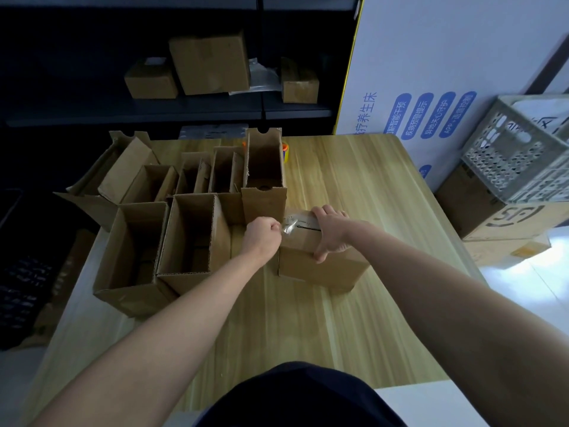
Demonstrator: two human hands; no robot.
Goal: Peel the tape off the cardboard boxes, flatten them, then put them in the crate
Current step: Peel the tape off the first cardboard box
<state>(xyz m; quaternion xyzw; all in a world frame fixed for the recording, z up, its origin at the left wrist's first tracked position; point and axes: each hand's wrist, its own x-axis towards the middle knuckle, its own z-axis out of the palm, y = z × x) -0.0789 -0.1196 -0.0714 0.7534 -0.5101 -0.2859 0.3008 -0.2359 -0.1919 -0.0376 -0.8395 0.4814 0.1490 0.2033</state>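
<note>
- Centrally, a wooden table (354, 186) is seen, on which the cardboard boxes are set.
- Several open boxes (191, 232) are grouped upright on its left half.
- A grey perforated crate (517, 161) is stacked on cartons at the right, well apart from those boxes.
- 1 closed box (320, 266) is placed near the table's middle, just beside the open ones.
- The right hand (331, 232) is clamped across this box's top, thumb pressed on the near face.
- The left hand (263, 234) is closed in a fist, pinching the tape.
- The clear tape strip (291, 224) is lifted partly off the closed box's top.
</note>
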